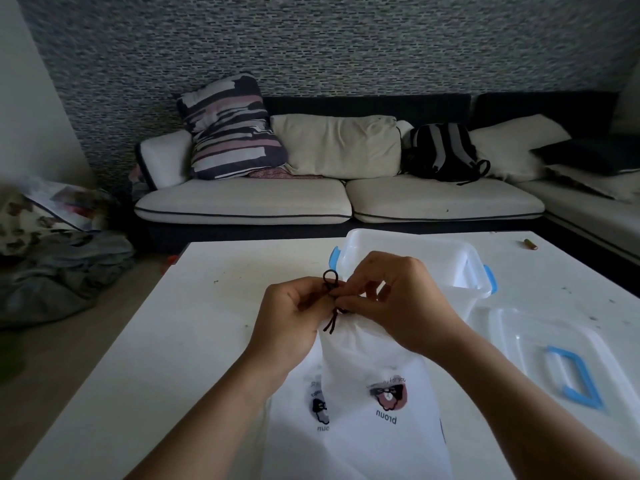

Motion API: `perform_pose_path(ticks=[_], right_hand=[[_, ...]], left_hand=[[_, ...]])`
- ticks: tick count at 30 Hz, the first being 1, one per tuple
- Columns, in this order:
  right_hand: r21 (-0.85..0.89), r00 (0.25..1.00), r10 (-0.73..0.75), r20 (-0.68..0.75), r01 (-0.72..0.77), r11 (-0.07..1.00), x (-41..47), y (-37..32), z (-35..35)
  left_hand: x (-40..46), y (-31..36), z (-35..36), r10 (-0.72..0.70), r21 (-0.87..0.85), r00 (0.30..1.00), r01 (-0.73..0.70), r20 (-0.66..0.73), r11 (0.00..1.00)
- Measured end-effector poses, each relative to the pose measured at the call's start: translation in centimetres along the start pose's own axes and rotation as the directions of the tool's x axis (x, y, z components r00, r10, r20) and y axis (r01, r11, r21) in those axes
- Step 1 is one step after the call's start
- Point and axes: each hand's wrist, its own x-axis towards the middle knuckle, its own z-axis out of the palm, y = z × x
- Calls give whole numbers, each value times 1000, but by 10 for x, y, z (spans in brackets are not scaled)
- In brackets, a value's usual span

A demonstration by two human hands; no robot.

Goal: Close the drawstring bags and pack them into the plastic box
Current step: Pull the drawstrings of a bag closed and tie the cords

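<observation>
**Both hands pinch the black drawstring at the bag's gathered mouth**

Left hand (291, 315) and right hand (398, 303) meet above the counter (194, 327), fingers curled, each pinching the black drawstring (330, 296) of a white drawstring bag (374, 375). One loop of cord stands up between the hands and two loose ends hang below them. The bag's mouth is bunched tight at the cord; its body lies toward the person, printed with a bear face. A second printed bag (313, 407) lies partly under it on the left. Just behind the hands stands the open plastic box (446, 258) with blue latches. Its lid (554, 355), with a blue handle, lies flat to the right.
</observation>
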Motion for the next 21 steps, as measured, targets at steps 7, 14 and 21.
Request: perform_pose_path(ticks=[7,14,21], right_hand=[[144,988,155,14,-156,977,4,-2,4],[469,918,363,160,-395,790,5,4,2],[698,853,406,329,-509,504,3,9,10]], left_hand=[[-1,2,2,3,-13,1000,-3,31,1000],[-3,1,4,-68,-98,995,75,68,992],[-5,-3,5,-86,-211,994,99,68,972]])
